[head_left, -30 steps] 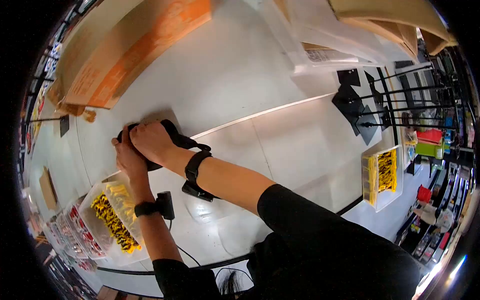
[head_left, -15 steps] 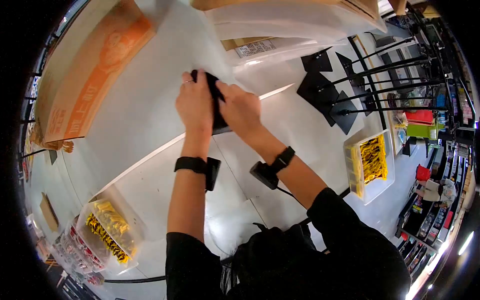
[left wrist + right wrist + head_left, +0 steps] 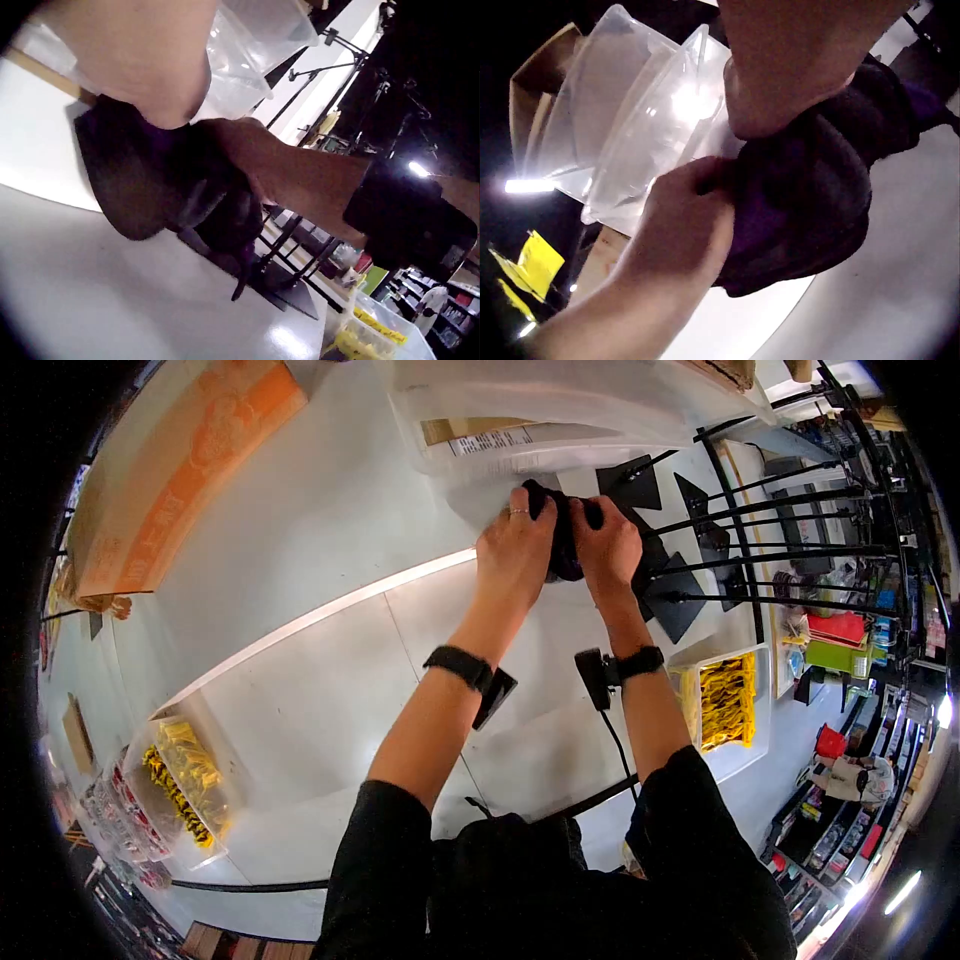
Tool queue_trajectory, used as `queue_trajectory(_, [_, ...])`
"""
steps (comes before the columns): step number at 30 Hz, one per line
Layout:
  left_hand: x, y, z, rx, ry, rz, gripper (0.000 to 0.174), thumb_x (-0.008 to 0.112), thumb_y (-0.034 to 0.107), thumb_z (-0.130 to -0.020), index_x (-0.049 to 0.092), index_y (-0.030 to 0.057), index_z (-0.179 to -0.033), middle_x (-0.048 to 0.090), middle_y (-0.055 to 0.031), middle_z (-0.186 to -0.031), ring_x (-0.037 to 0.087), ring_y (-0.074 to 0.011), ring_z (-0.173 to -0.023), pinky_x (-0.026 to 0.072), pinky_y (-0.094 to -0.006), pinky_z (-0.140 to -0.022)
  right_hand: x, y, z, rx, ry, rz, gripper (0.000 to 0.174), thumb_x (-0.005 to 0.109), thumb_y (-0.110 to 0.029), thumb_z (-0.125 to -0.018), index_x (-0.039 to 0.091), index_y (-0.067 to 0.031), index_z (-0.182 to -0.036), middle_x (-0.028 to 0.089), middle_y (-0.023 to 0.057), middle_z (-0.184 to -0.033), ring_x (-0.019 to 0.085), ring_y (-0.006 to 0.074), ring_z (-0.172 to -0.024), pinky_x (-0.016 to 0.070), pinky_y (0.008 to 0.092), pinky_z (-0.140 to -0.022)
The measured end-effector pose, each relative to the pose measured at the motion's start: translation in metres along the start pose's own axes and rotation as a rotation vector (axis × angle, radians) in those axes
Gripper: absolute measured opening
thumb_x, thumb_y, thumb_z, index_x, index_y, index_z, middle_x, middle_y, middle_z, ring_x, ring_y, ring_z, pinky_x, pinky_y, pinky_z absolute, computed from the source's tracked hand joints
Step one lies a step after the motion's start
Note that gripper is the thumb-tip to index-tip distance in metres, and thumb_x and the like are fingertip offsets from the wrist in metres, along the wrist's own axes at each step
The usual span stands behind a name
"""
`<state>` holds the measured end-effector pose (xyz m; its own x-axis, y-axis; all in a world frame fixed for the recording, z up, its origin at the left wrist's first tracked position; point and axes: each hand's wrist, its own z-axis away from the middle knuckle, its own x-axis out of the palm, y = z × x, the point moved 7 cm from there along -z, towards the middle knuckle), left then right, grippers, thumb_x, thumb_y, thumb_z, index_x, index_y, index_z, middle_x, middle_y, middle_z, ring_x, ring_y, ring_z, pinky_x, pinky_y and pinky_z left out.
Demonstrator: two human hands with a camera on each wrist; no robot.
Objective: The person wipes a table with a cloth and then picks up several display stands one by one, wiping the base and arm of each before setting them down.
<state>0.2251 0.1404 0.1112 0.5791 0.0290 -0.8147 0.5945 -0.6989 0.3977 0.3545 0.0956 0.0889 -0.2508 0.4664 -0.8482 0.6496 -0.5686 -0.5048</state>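
Note:
A soft black fabric item (image 3: 565,550), folded or bunched, is held between both hands over the far right part of the white table in the head view. My left hand (image 3: 515,550), with a ring on one finger, grips its left side. The right hand (image 3: 608,548) has its fingers curled on the opposite side. In the left wrist view the black fabric item (image 3: 131,176) bulges below the left hand (image 3: 150,60), with a thin strap end dangling. Purple tints show on the black fabric item (image 3: 802,206) in the right wrist view. Its exact kind is unclear.
Translucent plastic bins (image 3: 540,460) stand just beyond the hands. Black stands with flat plates and long rods (image 3: 680,605) lie close on the right. A tub of yellow packets (image 3: 728,700) is at right, another tub (image 3: 185,780) at left. A cardboard box (image 3: 190,490) stands far left.
Both hands have carried the black item from the left, across the middle, to the right near the plastic bins and stands. The arms, crossed at first, are now apart. The head view has shifted too.

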Motion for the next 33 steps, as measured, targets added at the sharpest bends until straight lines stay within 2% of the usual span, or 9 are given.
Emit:
queue_trajectory(2, [0.008, -0.001, -0.006, 0.012, -0.022, -0.028, 0.023, 0.056, 0.007, -0.074, 0.06, 0.0074, -0.096, 0.053, -0.0129, -0.101, 0.061, -0.0242, -0.076, 0.0526, -0.0328, -0.06, 0.008, -0.004, -0.015, 0.007, -0.026, 0.017, 0.04, 0.058, -0.043, -0.081, 0.062, -0.0034, -0.08, 0.064, 0.0162, -0.077, 0.063, 0.0344, -0.071, 0.0492, 0.0405, -0.061])
queue_trajectory(5, [0.008, 0.003, -0.007, 0.06, -0.014, -0.079, 0.02, 0.056, 0.008, -0.075, 0.06, 0.0064, -0.094, 0.052, -0.0121, -0.101, 0.061, -0.0227, -0.073, 0.0529, -0.0324, -0.06, 0.01, -0.004, -0.013, -0.011, 0.025, 0.104, 0.04, 0.057, -0.043, -0.081, 0.058, -0.0035, -0.077, 0.064, 0.0162, -0.075, 0.063, 0.0342, -0.07, 0.049, 0.0413, -0.061])
queue_trajectory(7, [0.011, 0.004, 0.0, 0.003, -0.155, -0.082, 0.024, 0.054, 0.01, -0.078, 0.057, 0.0101, -0.102, 0.05, -0.0142, -0.105, 0.062, -0.0254, -0.078, 0.0546, -0.0337, -0.061, 0.009, -0.002, 0.005, -0.017, 0.044, 0.15, 0.039, 0.055, -0.043, -0.082, 0.055, -0.0041, -0.076, 0.063, 0.0162, -0.073, 0.062, 0.0344, -0.071, 0.0488, 0.0417, -0.062])
queue_trajectory(10, [0.009, 0.007, 0.016, 0.075, -0.18, -0.138, 0.023, 0.054, 0.01, -0.078, 0.058, 0.0102, -0.1, 0.051, -0.0137, -0.106, 0.063, -0.0239, -0.076, 0.0547, -0.033, -0.058, 0.01, -0.001, 0.028, 0.021, 0.019, 0.143, 0.032, 0.054, -0.038, -0.084, 0.054, -0.0069, -0.075, 0.062, 0.0164, -0.069, 0.062, 0.034, -0.068, 0.049, 0.0418, -0.059])
queue_trajectory(20, [0.022, 0.007, -0.02, 0.084, -0.066, -0.194, 0.013, 0.056, 0.012, -0.076, 0.063, 0.0073, -0.086, 0.053, -0.0119, -0.1, 0.062, -0.0231, -0.071, 0.0534, -0.0323, -0.058, 0.009, -0.023, -0.032, -0.175, -0.048, 0.324, 0.025, 0.059, -0.032, -0.079, 0.059, -0.0067, -0.078, 0.064, 0.0144, -0.077, 0.064, 0.031, -0.078, 0.0503, 0.0413, -0.068])
queue_trajectory(22, [0.028, 0.005, -0.015, 0.057, -0.174, -0.176, 0.016, 0.052, 0.01, -0.08, 0.06, 0.0074, -0.094, 0.052, -0.0161, -0.104, 0.063, -0.0273, -0.078, 0.0551, -0.0348, -0.058, 0.008, -0.023, -0.022, -0.2, -0.065, 0.353, 0.023, 0.058, -0.03, -0.079, 0.058, -0.0069, -0.081, 0.064, 0.0149, -0.078, 0.064, 0.0308, -0.08, 0.0498, 0.0407, -0.069])
queue_trajectory(25, [0.016, 0.01, 0.005, 0.054, -0.116, -0.093, 0.019, 0.052, 0.01, -0.08, 0.059, 0.0073, -0.097, 0.052, -0.0157, -0.105, 0.063, -0.0278, -0.079, 0.0549, -0.0357, -0.058, 0.005, -0.016, 0.005, -0.089, -0.123, 0.367, 0.02, 0.056, -0.028, -0.081, 0.055, -0.0072, -0.081, 0.064, 0.0159, -0.077, 0.063, 0.0323, -0.078, 0.0495, 0.0413, -0.069])
queue_trajectory(27, [0.019, 0.01, 0.008, 0.006, -0.188, -0.054, 0.022, 0.052, 0.01, -0.08, 0.058, 0.0075, -0.1, 0.052, -0.0143, -0.105, 0.063, -0.0276, -0.079, 0.0548, -0.0369, -0.059, 0.004, -0.015, 0.005, -0.067, -0.142, 0.287, 0.02, 0.054, -0.027, -0.082, 0.053, -0.0072, -0.081, 0.063, 0.0167, -0.076, 0.063, 0.0339, -0.076, 0.0494, 0.0425, -0.067])
queue_trajectory(33, [0.034, 0.01, -0.013, 0.047, -0.195, -0.176, 0.016, 0.052, 0.01, -0.079, 0.059, 0.0043, -0.093, 0.052, -0.0127, -0.105, 0.063, -0.025, -0.077, 0.0549, -0.0343, -0.059, 0.014, -0.021, -0.025, -0.305, -0.158, 0.4, 0.022, 0.053, -0.028, -0.083, 0.056, -0.0061, -0.082, 0.064, 0.015, -0.077, 0.064, 0.032, -0.077, 0.0507, 0.0406, -0.066])
